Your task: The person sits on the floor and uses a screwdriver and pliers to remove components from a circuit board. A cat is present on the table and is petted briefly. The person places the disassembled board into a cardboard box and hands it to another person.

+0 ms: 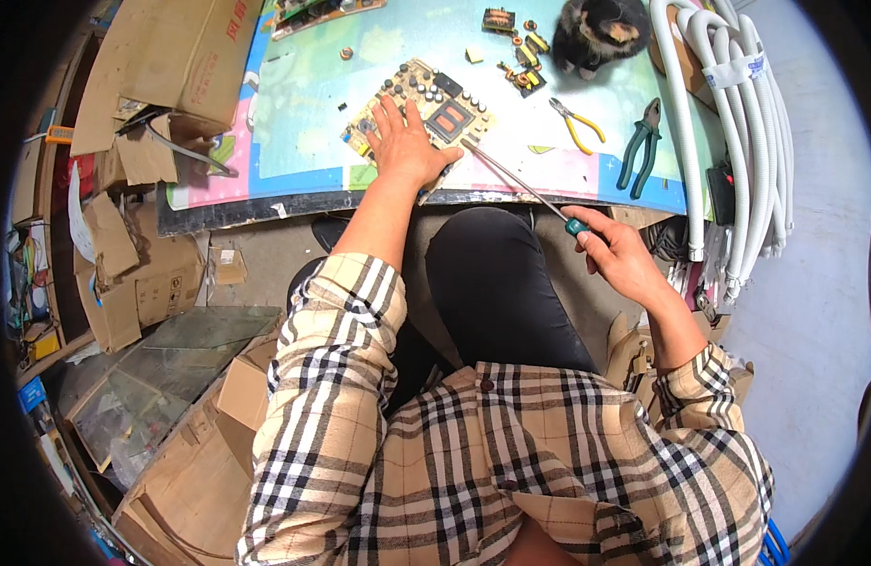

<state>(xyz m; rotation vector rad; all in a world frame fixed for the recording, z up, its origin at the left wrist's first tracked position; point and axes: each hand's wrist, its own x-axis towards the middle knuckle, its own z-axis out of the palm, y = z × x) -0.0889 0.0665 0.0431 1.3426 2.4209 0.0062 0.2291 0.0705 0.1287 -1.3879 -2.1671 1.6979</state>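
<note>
A tan circuit board crowded with components lies near the table's front edge. Pressed flat over its left and front part is my left hand, fingers spread and thumb out to the right. My right hand is closed around the green handle of a long screwdriver. The screwdriver's shaft slants up and left, and its tip meets the board beside a large transformer with reddish windings. What lies under my left palm is hidden.
Right of the board lie yellow-handled pliers and green-handled pliers. Behind them are several loose coils and a black cat. White corrugated hose hangs at the right edge; a cardboard box stands at left.
</note>
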